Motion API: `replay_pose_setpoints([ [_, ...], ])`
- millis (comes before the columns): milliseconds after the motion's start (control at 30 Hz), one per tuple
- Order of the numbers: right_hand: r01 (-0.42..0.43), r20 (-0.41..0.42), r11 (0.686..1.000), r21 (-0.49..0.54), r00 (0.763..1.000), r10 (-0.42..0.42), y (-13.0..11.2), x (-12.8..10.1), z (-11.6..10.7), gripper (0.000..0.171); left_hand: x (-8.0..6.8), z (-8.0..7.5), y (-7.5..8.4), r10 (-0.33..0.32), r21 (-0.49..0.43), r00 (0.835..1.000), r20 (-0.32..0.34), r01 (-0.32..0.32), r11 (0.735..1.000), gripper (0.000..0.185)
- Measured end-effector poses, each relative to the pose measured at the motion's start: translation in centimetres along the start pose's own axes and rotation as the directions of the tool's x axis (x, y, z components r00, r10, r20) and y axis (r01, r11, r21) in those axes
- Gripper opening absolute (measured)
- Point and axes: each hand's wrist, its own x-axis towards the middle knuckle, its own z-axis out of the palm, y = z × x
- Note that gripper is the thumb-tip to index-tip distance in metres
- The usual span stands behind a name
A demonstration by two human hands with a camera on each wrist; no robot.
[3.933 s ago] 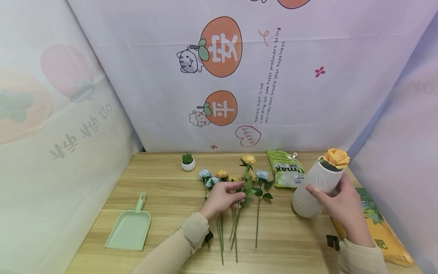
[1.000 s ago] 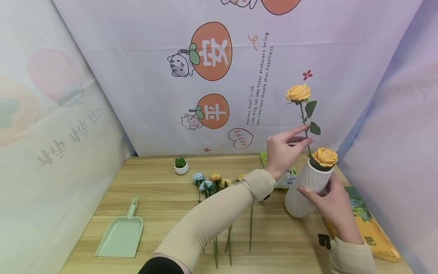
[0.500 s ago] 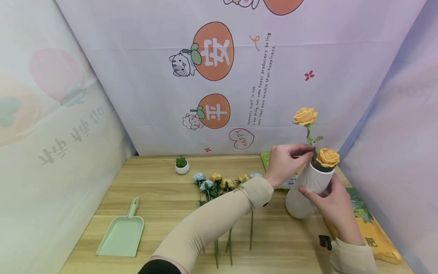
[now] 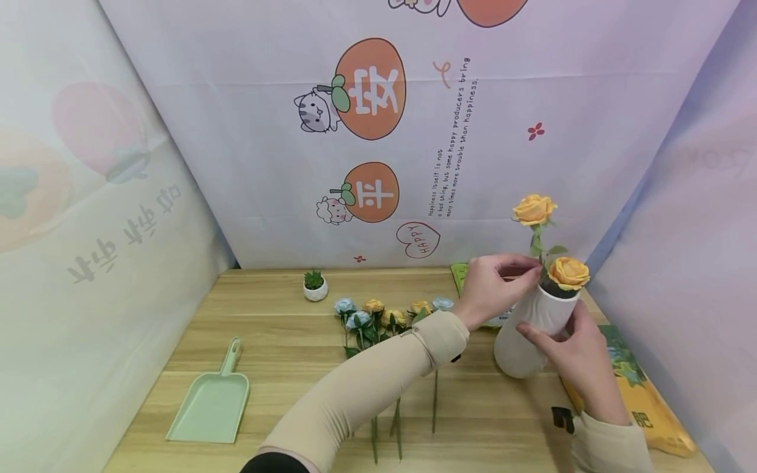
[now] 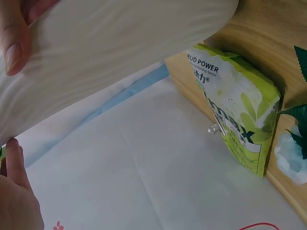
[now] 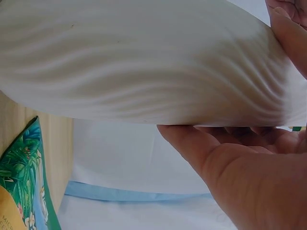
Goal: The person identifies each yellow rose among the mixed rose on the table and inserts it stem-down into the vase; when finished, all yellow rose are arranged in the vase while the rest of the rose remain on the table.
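A white vase (image 4: 523, 341) with wavy ridges leans at the right of the table, gripped round its upper side by my right hand (image 4: 579, 358). One yellow rose (image 4: 569, 273) sits low in its mouth. My left hand (image 4: 497, 286) pinches the stem of another yellow rose (image 4: 534, 209) right at the rim, its bloom above the first and the lower stem hidden. In the left wrist view, the vase (image 5: 124, 57) crosses the top, with my left fingers by its rim. In the right wrist view, my right hand (image 6: 254, 172) lies along the vase (image 6: 144, 62).
Several blue and yellow roses (image 4: 372, 307) lie mid-table, partly behind my left sleeve. A green bag (image 5: 235, 110) stands behind the vase, and a yellow bag (image 4: 656, 414) lies at right. At left are a green dustpan (image 4: 211, 407) and a small potted plant (image 4: 315, 287).
My left hand picked a yellow rose off the table, raised it over the vase and lowered its stem into the mouth. My right hand has kept hold of the vase.
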Motion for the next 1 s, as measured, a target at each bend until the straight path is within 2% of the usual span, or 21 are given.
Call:
replay_pose_setpoints([
  [333,0.002,-0.007,1.0,-0.015,1.0,-0.002,-0.1,-0.1,0.0,0.098,-0.4,-0.2,-0.4,-0.048,-0.014,0.998,-0.043,0.047,0.999,0.015],
  [633,0.001,-0.008,1.0,-0.021,1.0,-0.001,-0.2,-0.1,0.0,0.098,-0.7,-0.3,-0.7,-0.064,-0.003,0.998,-0.027,0.064,0.998,0.019],
  [1000,-0.012,0.0,1.0,-0.017,1.0,0.012,-0.3,-0.1,0.1,0.099,-1.1,-1.3,-1.2,-0.078,-0.057,0.997,0.017,0.078,0.995,0.022],
])
